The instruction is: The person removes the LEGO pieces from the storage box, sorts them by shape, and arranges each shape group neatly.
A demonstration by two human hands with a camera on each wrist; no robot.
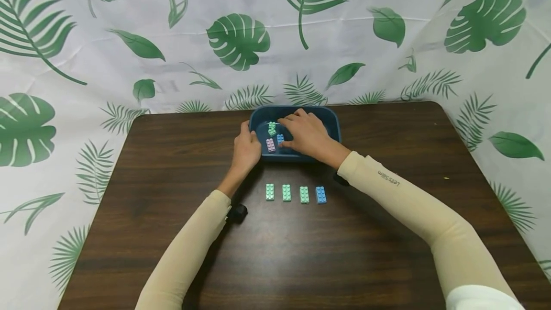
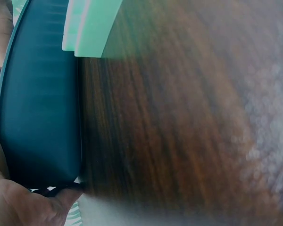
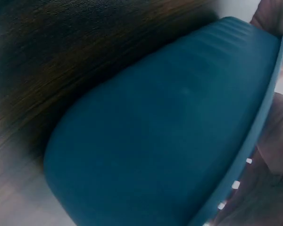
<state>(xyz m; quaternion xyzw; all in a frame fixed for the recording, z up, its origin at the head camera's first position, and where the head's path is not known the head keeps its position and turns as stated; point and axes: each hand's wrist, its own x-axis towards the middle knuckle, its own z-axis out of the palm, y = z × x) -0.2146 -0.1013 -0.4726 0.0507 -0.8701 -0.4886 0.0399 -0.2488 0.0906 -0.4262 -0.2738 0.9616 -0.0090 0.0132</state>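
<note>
At the back of the table stands a dark blue plastic basket (image 1: 337, 133). My left hand (image 1: 247, 149) grips its left end, thumb at the rim. My right hand (image 1: 307, 133) reaches over the rim into the basket, thumb and fingers spread apart around the bricks. Inside lie a pink toy brick (image 1: 270, 145), a blue brick (image 1: 281, 138) close to my right thumb, and green bricks (image 1: 272, 128) near the fingertips. Whether the right fingers touch any brick is unclear. The basket's outer wall (image 3: 155, 127) hides most of the right hand in the right wrist view.
In front of the basket, a spaced row holds three green bricks (image 1: 286, 193) and, at its right end, one blue brick (image 1: 321, 194). All lie on the dark wooden table (image 1: 327, 257). A leaf-print cloth (image 1: 181, 75) hangs behind the table's back edge.
</note>
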